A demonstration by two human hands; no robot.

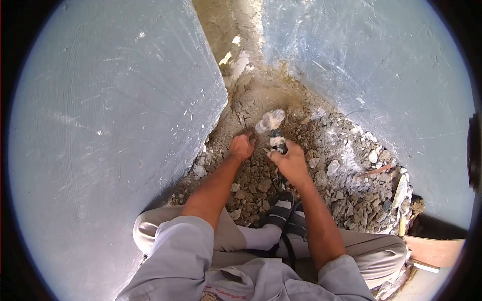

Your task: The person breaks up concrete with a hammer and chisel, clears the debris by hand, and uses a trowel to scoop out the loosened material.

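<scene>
My right hand [291, 161] is closed round the dark handle of a hammer [271, 122], whose pale, dusty head is blurred and hangs just right of my left hand. My left hand [242, 146] is closed at the foot of the rough earthen corner, around a thin dark rod [243, 124] that seems to point into the dirt. Broken rubble [251, 188] lies beneath both hands.
Smooth grey wall panels [115, 100] stand at left and right [391, 90]. More stones and a reddish stick [376, 170] lie to the right. My crossed legs and sandals [279, 210] are below, with a brown board [437, 251] at lower right.
</scene>
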